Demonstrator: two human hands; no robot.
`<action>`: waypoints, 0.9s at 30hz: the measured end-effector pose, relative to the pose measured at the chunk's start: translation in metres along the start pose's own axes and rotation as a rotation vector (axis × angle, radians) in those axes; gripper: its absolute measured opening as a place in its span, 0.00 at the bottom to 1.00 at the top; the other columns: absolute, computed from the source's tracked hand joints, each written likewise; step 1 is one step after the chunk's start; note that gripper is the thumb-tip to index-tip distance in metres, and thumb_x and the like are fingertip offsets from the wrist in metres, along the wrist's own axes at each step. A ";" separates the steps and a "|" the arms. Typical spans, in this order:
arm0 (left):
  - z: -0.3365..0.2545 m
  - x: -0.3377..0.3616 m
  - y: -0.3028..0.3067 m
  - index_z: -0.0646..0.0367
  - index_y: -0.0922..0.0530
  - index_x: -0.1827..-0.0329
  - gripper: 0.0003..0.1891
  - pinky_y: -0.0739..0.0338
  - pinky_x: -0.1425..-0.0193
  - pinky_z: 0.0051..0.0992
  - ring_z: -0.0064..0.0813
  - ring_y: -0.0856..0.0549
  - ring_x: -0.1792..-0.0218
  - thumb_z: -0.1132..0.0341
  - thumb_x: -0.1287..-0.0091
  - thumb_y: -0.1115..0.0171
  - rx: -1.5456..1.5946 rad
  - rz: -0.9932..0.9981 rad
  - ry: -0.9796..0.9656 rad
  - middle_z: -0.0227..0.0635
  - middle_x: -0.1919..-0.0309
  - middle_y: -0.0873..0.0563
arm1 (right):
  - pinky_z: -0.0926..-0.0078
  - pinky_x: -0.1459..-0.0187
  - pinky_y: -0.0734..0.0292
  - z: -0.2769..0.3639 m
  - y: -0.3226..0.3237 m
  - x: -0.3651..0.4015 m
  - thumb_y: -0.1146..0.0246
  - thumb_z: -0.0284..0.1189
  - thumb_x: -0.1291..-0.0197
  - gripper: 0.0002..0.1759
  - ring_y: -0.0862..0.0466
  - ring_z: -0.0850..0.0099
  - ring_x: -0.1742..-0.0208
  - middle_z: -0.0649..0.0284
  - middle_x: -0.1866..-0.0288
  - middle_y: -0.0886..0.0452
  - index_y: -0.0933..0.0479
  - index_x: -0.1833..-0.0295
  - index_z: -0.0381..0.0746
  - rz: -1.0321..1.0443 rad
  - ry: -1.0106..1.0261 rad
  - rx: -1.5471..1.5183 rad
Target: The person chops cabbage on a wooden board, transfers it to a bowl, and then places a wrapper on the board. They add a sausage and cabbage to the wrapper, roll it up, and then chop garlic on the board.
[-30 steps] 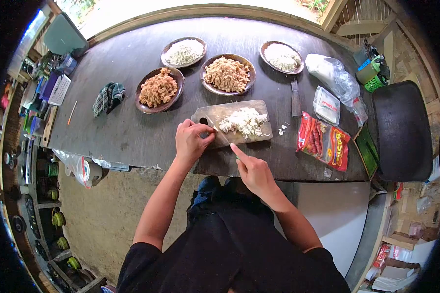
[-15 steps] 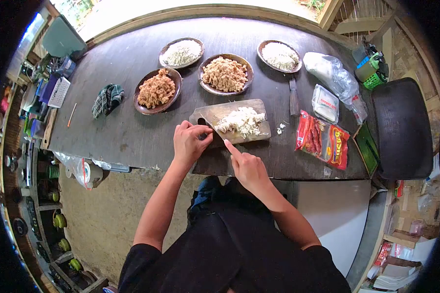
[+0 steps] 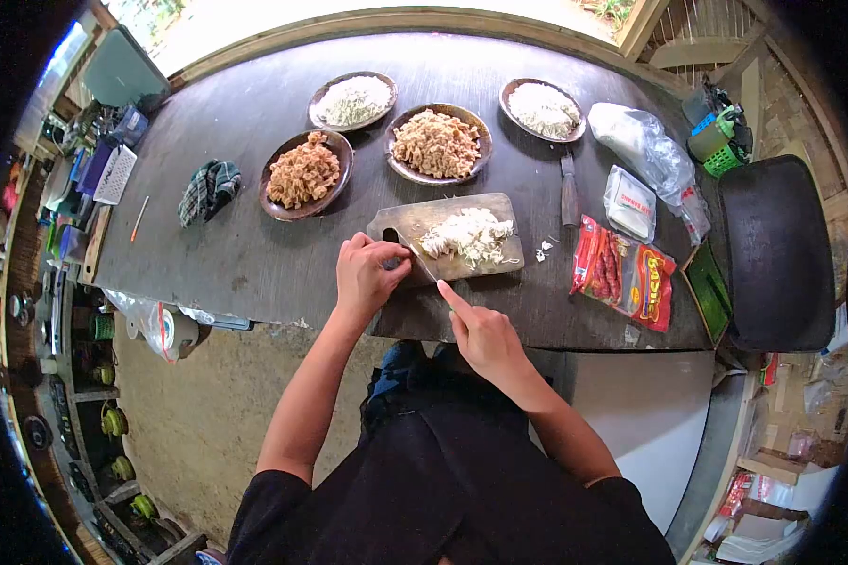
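My right hand (image 3: 488, 339) is closed round the handle of a knife, its index finger stretched along the back toward the blade. The narrow knife blade (image 3: 422, 265) slants up and left over the wooden cutting board (image 3: 504, 267). At the board's left end, beside the blade, my left hand (image 3: 369, 273) is closed with curled fingers; what they hold, if anything, is hidden. A pile of chopped white pieces (image 3: 471, 235) lies on the board, just right of the blade. A few white scraps (image 3: 543, 252) have fallen on the table beside it.
Behind the board stand a plate of brown pieces (image 3: 301, 174), another of tan pieces (image 3: 435, 143) and two bowls of white shreds (image 3: 352, 101) (image 3: 544, 110). Rightward lie a cleaver (image 3: 569, 193), a red packet (image 3: 622, 273), a white packet (image 3: 629, 202) and a plastic bag (image 3: 645, 151). A checked cloth (image 3: 210, 193) lies left.
My right hand and the knife handle have drawn slightly down and toward me. The left hand stays at the board's left end. The whole view has shifted a little.
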State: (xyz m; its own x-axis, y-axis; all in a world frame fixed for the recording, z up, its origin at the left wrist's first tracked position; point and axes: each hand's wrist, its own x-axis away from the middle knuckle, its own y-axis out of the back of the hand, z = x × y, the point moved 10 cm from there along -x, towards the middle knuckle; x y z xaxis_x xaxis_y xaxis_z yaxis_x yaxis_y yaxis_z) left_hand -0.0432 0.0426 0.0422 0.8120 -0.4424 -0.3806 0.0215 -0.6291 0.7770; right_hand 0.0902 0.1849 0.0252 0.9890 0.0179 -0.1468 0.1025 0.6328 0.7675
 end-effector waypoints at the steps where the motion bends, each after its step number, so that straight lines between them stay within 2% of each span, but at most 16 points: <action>1: 0.000 0.000 0.000 0.52 0.08 0.66 0.07 0.24 0.51 0.33 0.33 0.19 0.64 0.63 0.47 0.21 0.010 -0.002 -0.001 0.27 0.63 0.06 | 0.48 0.66 0.15 0.000 -0.002 -0.002 0.40 0.29 0.27 0.33 0.14 0.47 0.72 0.47 0.74 0.18 0.34 0.18 0.54 0.015 -0.012 0.033; 5: -0.003 0.000 0.002 0.47 0.08 0.67 0.05 0.28 0.53 0.33 0.32 0.19 0.64 0.61 0.45 0.23 0.020 -0.020 -0.021 0.25 0.66 0.06 | 0.47 0.66 0.15 -0.001 -0.007 -0.007 0.40 0.29 0.27 0.33 0.14 0.45 0.71 0.47 0.73 0.17 0.34 0.18 0.55 0.025 -0.035 0.099; 8: 0.000 0.001 0.001 0.47 0.07 0.66 0.05 0.28 0.53 0.32 0.32 0.19 0.64 0.61 0.44 0.23 -0.004 0.007 0.029 0.26 0.66 0.07 | 0.47 0.66 0.15 -0.006 -0.005 -0.006 0.40 0.30 0.27 0.33 0.14 0.45 0.71 0.47 0.73 0.17 0.34 0.18 0.55 -0.009 -0.026 0.089; 11: -0.001 0.002 0.001 0.46 0.07 0.65 0.06 0.29 0.53 0.32 0.31 0.20 0.64 0.61 0.44 0.23 0.034 -0.014 0.000 0.24 0.67 0.07 | 0.47 0.67 0.15 -0.006 0.000 -0.001 0.39 0.29 0.27 0.33 0.14 0.46 0.72 0.47 0.74 0.18 0.32 0.19 0.56 -0.034 -0.043 0.103; 15: -0.001 0.001 0.002 0.46 0.07 0.65 0.06 0.29 0.52 0.32 0.31 0.20 0.63 0.60 0.44 0.23 0.064 -0.024 0.001 0.24 0.66 0.07 | 0.47 0.67 0.16 -0.010 0.006 0.002 0.39 0.29 0.28 0.32 0.14 0.46 0.73 0.47 0.75 0.18 0.32 0.19 0.55 -0.043 -0.035 0.071; 18: 0.001 0.001 -0.002 0.49 0.07 0.65 0.07 0.25 0.50 0.32 0.32 0.20 0.63 0.63 0.45 0.22 -0.006 0.028 0.003 0.25 0.64 0.06 | 0.48 0.68 0.16 -0.002 0.009 0.007 0.38 0.29 0.28 0.33 0.14 0.47 0.73 0.47 0.75 0.18 0.32 0.19 0.55 -0.037 0.001 0.002; 27: 0.000 0.000 -0.002 0.51 0.08 0.64 0.07 0.25 0.49 0.32 0.33 0.19 0.62 0.63 0.45 0.22 0.026 0.021 -0.005 0.26 0.63 0.06 | 0.50 0.69 0.15 0.004 -0.003 -0.004 0.38 0.28 0.28 0.33 0.13 0.48 0.74 0.47 0.75 0.18 0.33 0.19 0.52 0.000 0.000 0.142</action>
State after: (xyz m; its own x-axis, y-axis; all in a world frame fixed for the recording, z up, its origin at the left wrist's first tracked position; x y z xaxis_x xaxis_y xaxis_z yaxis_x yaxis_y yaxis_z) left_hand -0.0434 0.0436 0.0405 0.8095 -0.4584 -0.3669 -0.0107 -0.6363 0.7714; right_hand 0.0859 0.1799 0.0255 0.9890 0.0177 -0.1470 0.1168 0.5169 0.8481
